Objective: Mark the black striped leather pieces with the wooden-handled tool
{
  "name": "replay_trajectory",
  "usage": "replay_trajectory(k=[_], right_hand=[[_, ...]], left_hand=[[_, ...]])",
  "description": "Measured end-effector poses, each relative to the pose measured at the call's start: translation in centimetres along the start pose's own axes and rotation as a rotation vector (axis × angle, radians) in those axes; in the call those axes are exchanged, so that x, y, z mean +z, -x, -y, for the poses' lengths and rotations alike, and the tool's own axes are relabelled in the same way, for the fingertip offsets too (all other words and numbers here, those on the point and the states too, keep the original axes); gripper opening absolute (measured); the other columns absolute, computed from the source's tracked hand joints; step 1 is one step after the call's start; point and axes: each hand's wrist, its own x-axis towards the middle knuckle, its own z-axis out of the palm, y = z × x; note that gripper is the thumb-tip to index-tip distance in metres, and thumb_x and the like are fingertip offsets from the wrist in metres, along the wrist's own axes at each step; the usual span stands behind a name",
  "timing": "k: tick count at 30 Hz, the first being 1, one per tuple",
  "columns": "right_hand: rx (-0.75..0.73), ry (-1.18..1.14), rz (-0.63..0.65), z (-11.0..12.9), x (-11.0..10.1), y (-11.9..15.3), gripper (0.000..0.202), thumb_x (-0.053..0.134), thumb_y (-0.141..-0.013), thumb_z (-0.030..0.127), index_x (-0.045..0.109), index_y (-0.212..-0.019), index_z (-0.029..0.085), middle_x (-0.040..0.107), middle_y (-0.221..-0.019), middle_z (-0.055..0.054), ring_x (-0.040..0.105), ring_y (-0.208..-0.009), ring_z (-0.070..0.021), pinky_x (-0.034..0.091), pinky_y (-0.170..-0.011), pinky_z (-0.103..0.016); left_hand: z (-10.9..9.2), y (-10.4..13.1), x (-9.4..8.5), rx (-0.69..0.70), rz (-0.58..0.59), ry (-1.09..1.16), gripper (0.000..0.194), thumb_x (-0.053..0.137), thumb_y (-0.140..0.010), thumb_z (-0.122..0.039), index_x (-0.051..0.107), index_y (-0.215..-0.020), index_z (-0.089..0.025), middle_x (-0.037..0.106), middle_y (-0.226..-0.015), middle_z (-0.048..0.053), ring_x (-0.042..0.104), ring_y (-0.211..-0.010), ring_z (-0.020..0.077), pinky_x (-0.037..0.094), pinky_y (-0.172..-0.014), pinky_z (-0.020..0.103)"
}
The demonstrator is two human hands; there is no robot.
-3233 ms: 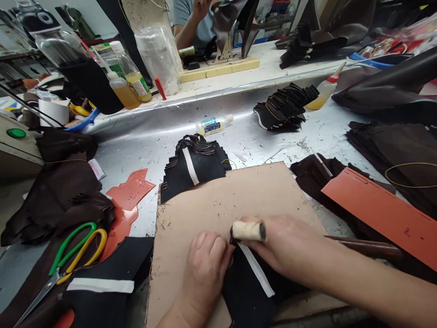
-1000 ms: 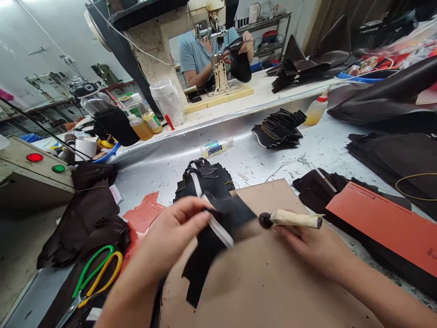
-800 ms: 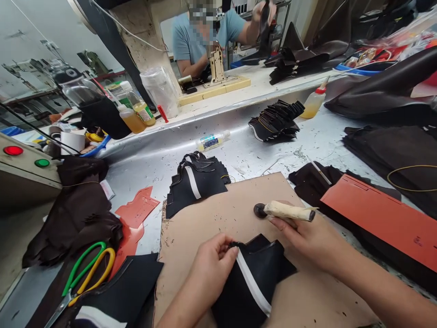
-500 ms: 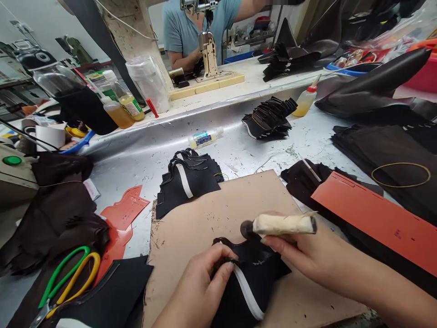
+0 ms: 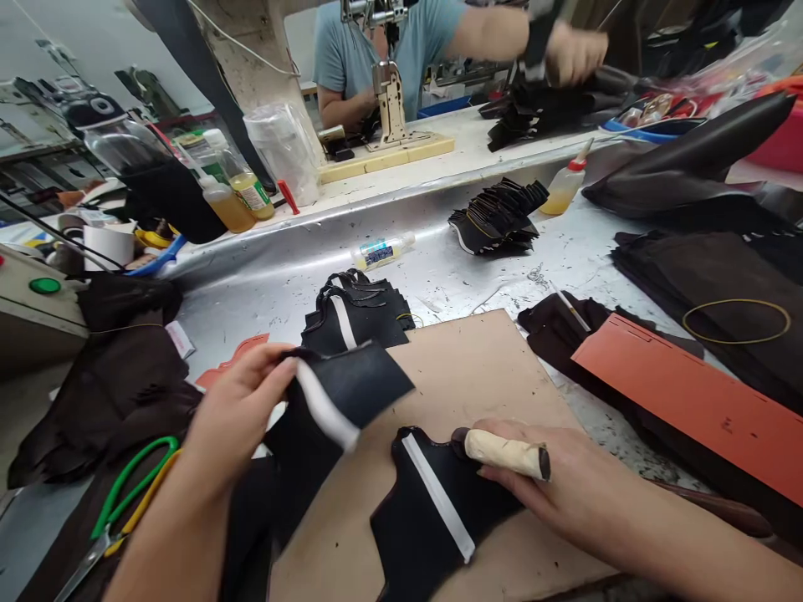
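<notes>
My left hand [image 5: 242,405] pinches the edge of a black fabric piece with a white strip [image 5: 370,385], raised and blurred over the board's left side. My right hand [image 5: 558,472] is closed on a hammer [image 5: 507,453] with a cream-wrapped head and dark round face; a brown handle end shows past the wrist. The hammer face is at the upper edge of a second black piece [image 5: 407,510], which lies flat on the tan board [image 5: 483,359] and also bears a white strip. Behind it rests a stack of similar black pieces [image 5: 376,322].
Green-and-yellow scissors [image 5: 113,510] lie at the left. An orange template [image 5: 696,393] and dark leather pieces [image 5: 690,267] are on the right. A glue bottle [image 5: 565,188] stands behind. Across the bench, a person in a blue shirt [image 5: 432,42] sits behind a sewing machine [image 5: 390,100].
My left hand has lifted a black piece leftward, and another lies flat on the board. The hammer has come down slightly. The co-worker's arm has reached over the dark leather at the back.
</notes>
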Motion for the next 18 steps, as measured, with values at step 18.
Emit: replay_trajectory(k=[18], right_hand=[[-0.022, -0.079, -0.005, -1.5, 0.5, 1.0, 0.023, 0.047, -0.093, 0.032, 0.061, -0.110, 0.028, 0.070, -0.093, -0.004, 0.067, -0.083, -0.0236, 0.054, -0.073, -0.033]], left_hand=[[-0.5, 9.0, 12.5, 0.410, 0.035, -0.299, 0.010, 0.049, -0.088, -0.015, 0.057, -0.085, -0.020, 0.059, -0.086, 0.005, 0.057, -0.080, 0.0221, 0.048, -0.066, 0.033]])
